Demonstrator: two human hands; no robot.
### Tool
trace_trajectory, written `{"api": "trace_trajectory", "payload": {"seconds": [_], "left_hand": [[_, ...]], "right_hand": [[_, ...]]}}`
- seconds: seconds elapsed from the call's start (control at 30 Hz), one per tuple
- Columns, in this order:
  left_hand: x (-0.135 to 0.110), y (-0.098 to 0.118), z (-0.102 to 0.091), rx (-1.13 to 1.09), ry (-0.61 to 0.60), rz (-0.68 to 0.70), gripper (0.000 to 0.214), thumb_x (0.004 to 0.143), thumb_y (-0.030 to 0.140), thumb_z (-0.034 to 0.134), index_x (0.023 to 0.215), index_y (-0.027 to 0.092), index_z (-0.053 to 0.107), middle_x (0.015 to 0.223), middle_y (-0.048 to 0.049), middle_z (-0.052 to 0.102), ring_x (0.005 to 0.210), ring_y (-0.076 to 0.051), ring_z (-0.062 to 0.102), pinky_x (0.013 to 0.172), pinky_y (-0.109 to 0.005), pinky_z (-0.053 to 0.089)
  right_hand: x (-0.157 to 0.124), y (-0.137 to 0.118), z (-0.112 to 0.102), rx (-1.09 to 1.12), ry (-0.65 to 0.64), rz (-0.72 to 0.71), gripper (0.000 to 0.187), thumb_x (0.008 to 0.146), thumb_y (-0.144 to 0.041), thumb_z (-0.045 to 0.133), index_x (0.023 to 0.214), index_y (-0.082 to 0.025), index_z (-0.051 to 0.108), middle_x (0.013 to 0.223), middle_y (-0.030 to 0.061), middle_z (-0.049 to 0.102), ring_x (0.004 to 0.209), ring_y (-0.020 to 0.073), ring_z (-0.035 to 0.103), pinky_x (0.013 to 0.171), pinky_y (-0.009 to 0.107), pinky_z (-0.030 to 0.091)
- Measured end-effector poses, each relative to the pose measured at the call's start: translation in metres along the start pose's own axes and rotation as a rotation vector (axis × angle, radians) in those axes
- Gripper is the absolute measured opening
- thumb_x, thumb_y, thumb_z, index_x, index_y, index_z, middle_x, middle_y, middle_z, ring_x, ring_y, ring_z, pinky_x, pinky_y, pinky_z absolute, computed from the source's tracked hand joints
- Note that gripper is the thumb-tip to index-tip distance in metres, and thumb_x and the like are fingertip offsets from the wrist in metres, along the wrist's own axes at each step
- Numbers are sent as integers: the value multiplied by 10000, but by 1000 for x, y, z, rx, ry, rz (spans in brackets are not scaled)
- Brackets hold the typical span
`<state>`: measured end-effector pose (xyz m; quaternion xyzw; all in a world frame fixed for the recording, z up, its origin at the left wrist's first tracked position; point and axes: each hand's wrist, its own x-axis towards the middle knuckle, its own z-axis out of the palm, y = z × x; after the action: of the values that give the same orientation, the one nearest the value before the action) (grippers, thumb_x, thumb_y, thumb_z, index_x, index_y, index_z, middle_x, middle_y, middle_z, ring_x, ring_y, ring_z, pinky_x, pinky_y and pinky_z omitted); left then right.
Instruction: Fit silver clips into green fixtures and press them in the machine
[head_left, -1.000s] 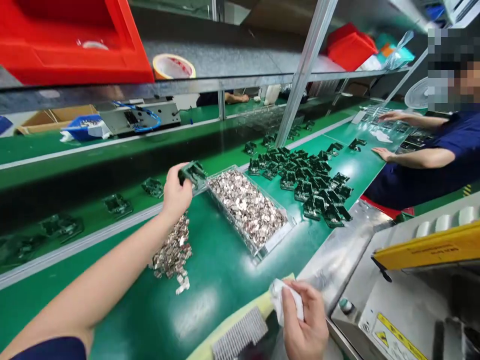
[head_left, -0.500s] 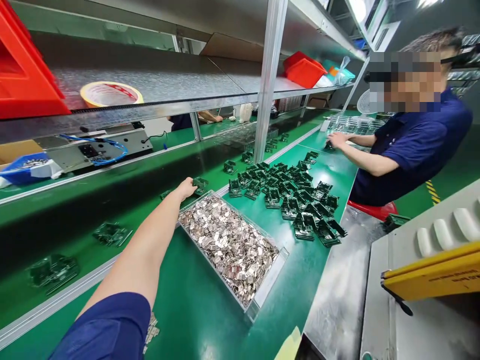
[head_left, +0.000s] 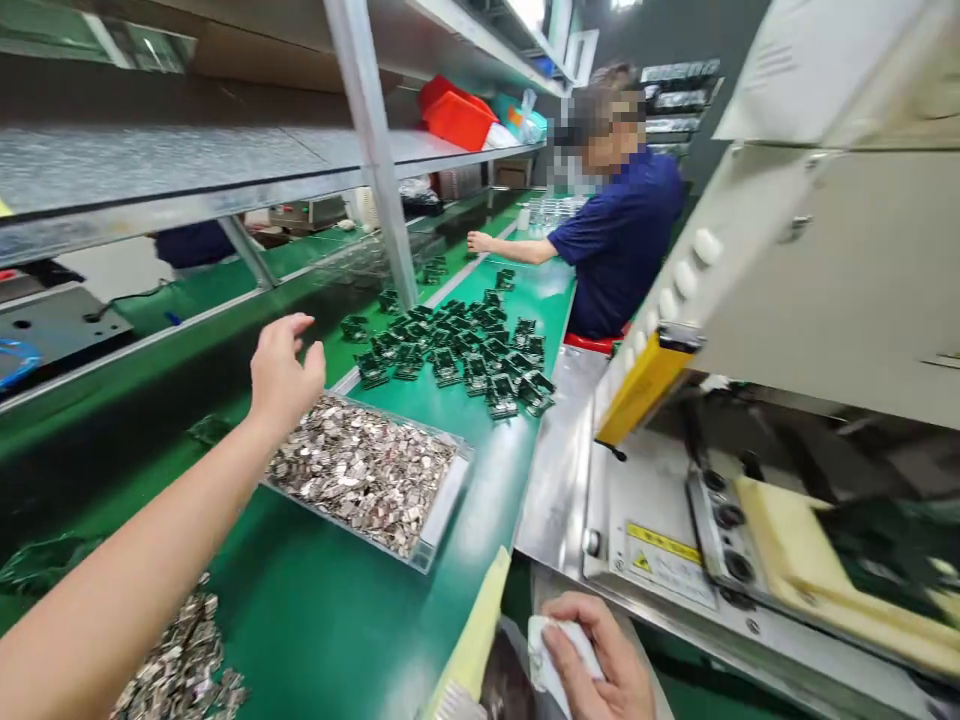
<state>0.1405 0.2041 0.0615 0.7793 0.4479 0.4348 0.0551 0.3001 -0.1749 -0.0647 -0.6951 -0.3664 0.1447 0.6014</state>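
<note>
Many dark green parts [head_left: 474, 375] lie heaped mid-frame. The left hand [head_left: 285, 372], fingers and thumb parted, is empty near a clear bin [head_left: 442, 502] of metal pieces [head_left: 367, 470] left of centre; the right hand [head_left: 609, 662], low right of centre, pinches a white wad [head_left: 582, 648].

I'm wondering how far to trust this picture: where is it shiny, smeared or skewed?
Head view: pale glare lies on the glossy green tabletop right of the clear plastic box of small silvery metal pieces; head view: the dark green part at the lower left edge looks smeared; head view: the grey metal post leans, whether from head tilt or lens stretch I cannot tell.
</note>
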Motion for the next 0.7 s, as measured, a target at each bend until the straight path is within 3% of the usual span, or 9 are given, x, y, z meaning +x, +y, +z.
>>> {"api": "trace_trajectory", "payload": {"seconds": [0.03,0.07,0.17,0.27,0.4,0.5,0.57,0.63,0.7], "left_hand": [[-20,34,2,-90,-12,150,310,867,205,551,1176,185,553,1257,-86,589,1186,-258,564,1005,-411,490],[-43,69,5,-189,-100,292,260,872,221,557,1131,199,571,1191,-71,622,1123,-238,602,987,-394,503],[-117,165,20,-466,-477,585,274,880,224,573,1152,209,548,1204,-81,628,1160,-218,594,1020,-360,487],[-172,240,47,-685,-694,594,443,860,284,626,1267,200,474,1295,-125,582,1219,-238,562,1031,-379,486],[-198,324,88,-831,-862,518,706,772,405,718,1363,175,406,1413,-179,493,1312,-307,490,1084,-455,433],[-199,374,109,-804,-961,465,796,735,417,742,1392,136,391,1437,-215,474,1342,-355,453,1108,-515,385],[-199,395,119,-804,-999,396,745,737,391,739,1362,123,434,1360,-216,551,1286,-360,511,1081,-535,403],[-201,404,122,-912,-1033,289,657,726,341,750,1293,130,494,1230,-185,642,1178,-326,597,1037,-507,450],[-204,402,118,-1106,-1066,160,613,685,297,784,1220,142,526,1140,-146,679,1098,-277,643,1008,-448,483]], "right_hand": [[-1,-3,-7,17,-34,-35,181,901,-407,603,886,-232,650,763,35,683,685,181,667,546,202,507],[-3,-5,-15,29,-58,-69,142,912,-364,591,918,-230,640,774,31,680,695,174,666,565,199,513],[-12,-10,-43,20,-61,-128,96,916,-290,577,979,-225,606,797,15,667,697,154,649,621,205,520],[-25,-8,-76,-19,-27,-90,122,915,-308,565,990,-213,582,774,1,639,639,135,599,593,210,488],[-42,-2,-122,-51,-14,123,173,923,-347,535,992,-195,580,768,4,619,618,129,556,570,219,455],[-48,-1,-156,-13,-18,236,216,887,-330,578,1054,-193,586,903,41,661,776,164,624,695,256,509],[-48,-1,-179,19,32,238,279,857,-314,620,1105,-196,575,970,60,672,876,190,649,763,288,533],[-45,-1,-199,17,185,187,296,856,-306,637,1121,-198,562,969,68,676,868,196,665,737,296,553],[-38,-2,-216,-59,445,45,255,861,-281,654,1086,-200,569,959,67,673,828,187,671,704,293,561]]}}
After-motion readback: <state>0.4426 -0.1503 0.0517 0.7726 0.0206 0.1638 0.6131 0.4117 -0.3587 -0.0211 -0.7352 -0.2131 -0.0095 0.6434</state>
